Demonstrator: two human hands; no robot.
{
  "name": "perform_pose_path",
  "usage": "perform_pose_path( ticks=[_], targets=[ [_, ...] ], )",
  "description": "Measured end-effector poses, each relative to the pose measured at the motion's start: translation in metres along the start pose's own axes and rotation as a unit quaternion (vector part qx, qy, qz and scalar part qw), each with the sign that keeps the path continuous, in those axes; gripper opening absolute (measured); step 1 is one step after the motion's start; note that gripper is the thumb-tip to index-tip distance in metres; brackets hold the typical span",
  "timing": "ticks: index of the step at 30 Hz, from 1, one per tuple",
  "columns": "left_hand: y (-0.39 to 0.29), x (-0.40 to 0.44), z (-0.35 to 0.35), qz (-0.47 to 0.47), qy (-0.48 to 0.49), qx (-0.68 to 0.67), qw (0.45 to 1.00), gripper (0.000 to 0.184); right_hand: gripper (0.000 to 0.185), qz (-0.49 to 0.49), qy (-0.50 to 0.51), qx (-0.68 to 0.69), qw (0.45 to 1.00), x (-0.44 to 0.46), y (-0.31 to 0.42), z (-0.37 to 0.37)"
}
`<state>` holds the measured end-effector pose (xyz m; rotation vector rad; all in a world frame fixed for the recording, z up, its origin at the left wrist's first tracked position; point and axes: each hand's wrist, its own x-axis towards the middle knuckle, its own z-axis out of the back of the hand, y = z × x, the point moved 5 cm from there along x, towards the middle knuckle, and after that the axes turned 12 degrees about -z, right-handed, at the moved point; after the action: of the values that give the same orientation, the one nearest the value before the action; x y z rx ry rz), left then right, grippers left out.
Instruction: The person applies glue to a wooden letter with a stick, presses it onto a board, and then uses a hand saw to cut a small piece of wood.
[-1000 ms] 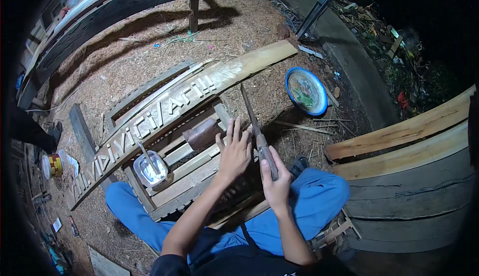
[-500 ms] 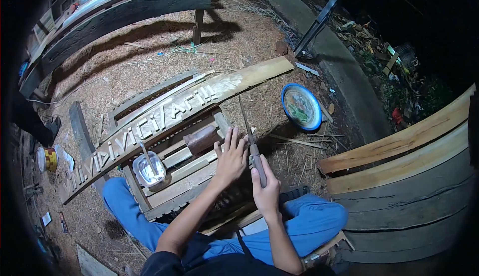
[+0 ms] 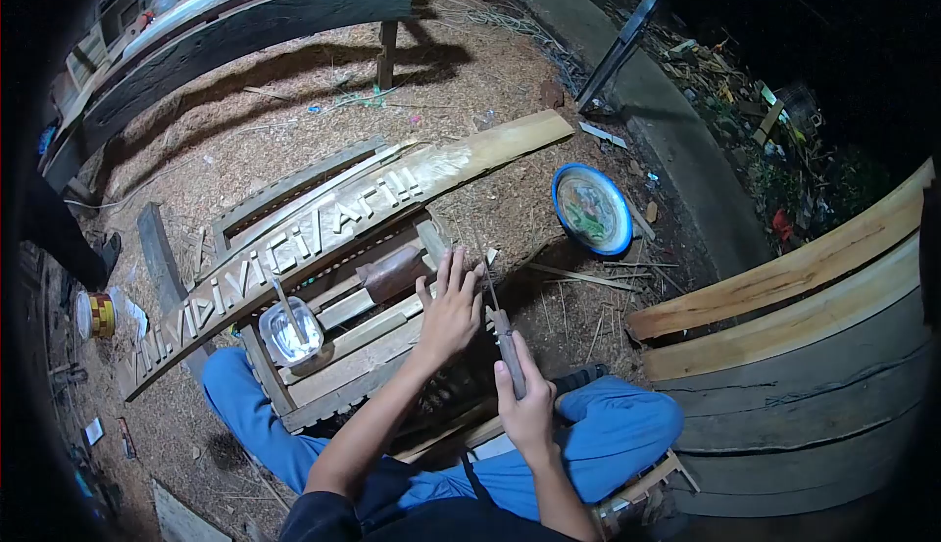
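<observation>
My right hand (image 3: 527,413) is wrapped round the wooden handle of a long, narrow-bladed tool (image 3: 507,348); its thin blade points away from me and its exact kind is unclear. Just left of the blade, my left hand (image 3: 451,317) reaches over the right end of a slatted wooden frame (image 3: 323,382), fingers stretched out and thumb apart. Its fingertips are close to the blade; whether they press a small piece there I cannot tell. A brown block (image 3: 392,272) lies on the frame beyond that hand. Across the frame rests a long board (image 3: 446,165) with raised letters.
A plastic tub (image 3: 291,334) with white paste and a stick stands on the frame's left. Right of the board is a blue-rimmed basin (image 3: 591,211). Planks (image 3: 784,312) lie at the right, a bench (image 3: 255,23) stands behind, and another person's leg (image 3: 64,238) shows left.
My right hand has drawn the tool back toward my body, and its handle sits lower than before. My left hand stays in nearly the same place.
</observation>
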<state>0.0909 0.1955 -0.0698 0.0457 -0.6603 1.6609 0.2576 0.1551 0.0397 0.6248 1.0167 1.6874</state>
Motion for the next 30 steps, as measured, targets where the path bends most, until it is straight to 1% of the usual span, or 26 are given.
perform_pose_path(
  ticks=[1, 2, 3, 5, 7, 10, 15, 18, 19, 22, 29, 30],
  targets=[
    [-0.001, -0.001, -0.001, -0.003, 0.0, 0.004, 1.0, 0.046, 0.05, 0.004, -0.008, 0.009, 1.0, -0.001, 0.0, 0.002],
    [-0.001, -0.001, -0.001, -0.007, -0.01, -0.005, 1.0, 0.046, 0.049, 0.055, -0.031, 0.007, 0.998, 0.002, -0.003, 0.0],
    [-0.001, 0.0, -0.001, -0.008, -0.009, -0.007, 1.0, 0.046, 0.049, 0.053, -0.031, 0.006, 0.998, 0.008, -0.004, -0.004],
    [-0.002, -0.001, 0.002, -0.01, -0.01, -0.009, 1.0, 0.046, 0.049, 0.012, -0.021, 0.01, 1.0, 0.016, -0.005, -0.015],
    [-0.003, 0.0, 0.005, -0.008, -0.008, -0.017, 1.0, 0.046, 0.049, 0.015, -0.024, 0.016, 0.999, 0.015, 0.0, -0.017],
    [-0.005, 0.001, 0.005, -0.002, 0.005, -0.022, 1.0, 0.045, 0.05, -0.012, -0.011, 0.02, 1.0, 0.007, 0.005, -0.009],
    [-0.005, 0.0, 0.001, -0.014, -0.004, -0.019, 1.0, 0.044, 0.052, -0.004, -0.014, 0.033, 0.999, 0.024, -0.006, -0.018],
    [-0.007, 0.001, 0.004, -0.01, -0.001, -0.025, 1.0, 0.044, 0.053, 0.049, -0.025, 0.001, 0.998, 0.029, -0.01, -0.029],
    [-0.007, 0.001, 0.004, -0.004, 0.0, -0.03, 1.0, 0.045, 0.053, 0.052, -0.025, 0.003, 0.998, 0.03, -0.013, -0.03],
    [-0.006, 0.001, 0.002, 0.0, 0.0, -0.03, 1.0, 0.045, 0.054, 0.048, -0.009, 0.035, 0.998, 0.034, -0.016, -0.027],
    [-0.008, -0.004, 0.001, 0.006, 0.021, -0.038, 0.999, 0.048, 0.054, 0.042, -0.003, 0.005, 0.999, 0.033, -0.007, -0.024],
    [-0.009, -0.005, 0.003, 0.007, 0.02, -0.041, 0.999, 0.049, 0.053, -0.009, 0.014, 0.078, 0.997, 0.034, -0.018, -0.025]
  ],
)
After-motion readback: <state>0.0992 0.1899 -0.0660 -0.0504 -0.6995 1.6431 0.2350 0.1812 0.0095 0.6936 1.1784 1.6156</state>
